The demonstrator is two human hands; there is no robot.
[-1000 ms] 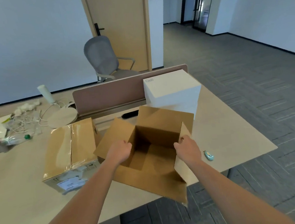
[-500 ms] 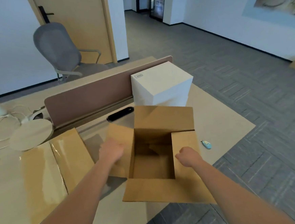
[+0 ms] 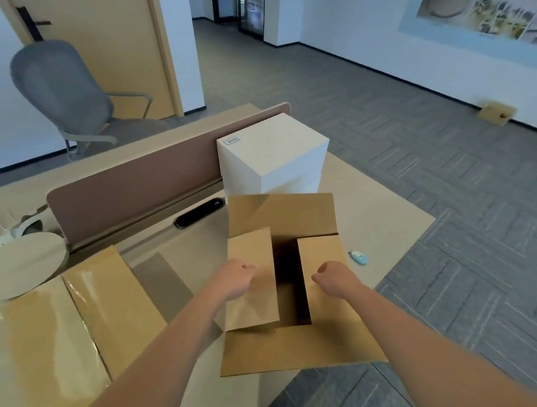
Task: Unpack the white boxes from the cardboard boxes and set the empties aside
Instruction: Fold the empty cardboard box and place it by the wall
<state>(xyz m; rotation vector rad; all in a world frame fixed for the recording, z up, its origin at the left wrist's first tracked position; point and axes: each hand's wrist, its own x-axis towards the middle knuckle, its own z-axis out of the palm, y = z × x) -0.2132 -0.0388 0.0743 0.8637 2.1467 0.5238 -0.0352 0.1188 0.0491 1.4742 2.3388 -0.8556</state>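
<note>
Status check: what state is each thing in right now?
Open box: side flaps folded in, far flap up.
Taped box: sealed.
White boxes: stacked, closed.
Left hand: curled, on left flap.
Right hand: curled, on right flap.
Door: closed.

Both bare forearms enter at the bottom edge and converge toward frame centre. The left forearm (image 3: 163,349) runs up from lower left, the right forearm (image 3: 408,320) from lower right. Left hand (image 3: 234,278) and right hand (image 3: 332,277): fingers curled into fists, backs toward the camera, roughly level, apart.
</note>
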